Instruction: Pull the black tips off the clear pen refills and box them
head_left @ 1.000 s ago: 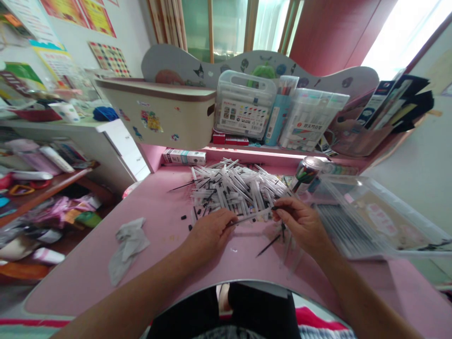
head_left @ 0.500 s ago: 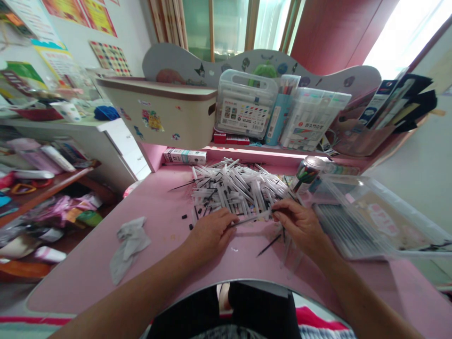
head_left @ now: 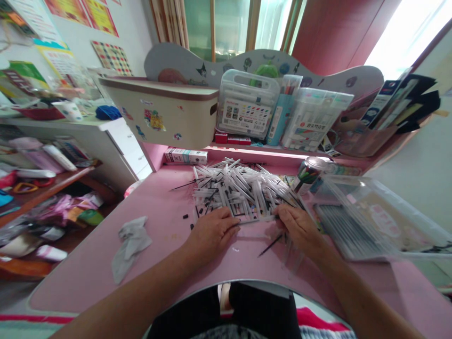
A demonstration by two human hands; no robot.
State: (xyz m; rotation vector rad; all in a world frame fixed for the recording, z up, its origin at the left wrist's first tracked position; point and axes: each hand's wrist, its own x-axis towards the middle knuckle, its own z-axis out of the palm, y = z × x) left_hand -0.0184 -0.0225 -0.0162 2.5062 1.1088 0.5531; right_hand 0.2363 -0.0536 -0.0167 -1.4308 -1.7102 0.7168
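Note:
My left hand (head_left: 213, 231) is closed on the left end of a slim pen (head_left: 257, 220) with a pale, see-through barrel. At the barrel's right end my right hand (head_left: 296, 226) pinches a dark tip, mostly covered by the fingers. The pen lies almost level between both hands, above the pink desk. Just behind it spreads a heap of translucent pen barrels (head_left: 235, 186) mixed with dark refills and small black caps. A black refill (head_left: 270, 246) rests on the desk below my right hand, beside a few clear barrels (head_left: 291, 259).
On the right, a clear plastic box (head_left: 399, 216) stands by a row of grey pens (head_left: 348, 230). A crumpled white cloth (head_left: 130, 247) lies at left. Along the back shelf are a cream bin (head_left: 165, 115), a marker case (head_left: 247, 106) and a pen holder (head_left: 363, 139).
My right hand has turned slightly at the pen's right end, its fingers now more over the tip. My left hand keeps its grip. The view has shifted a little.

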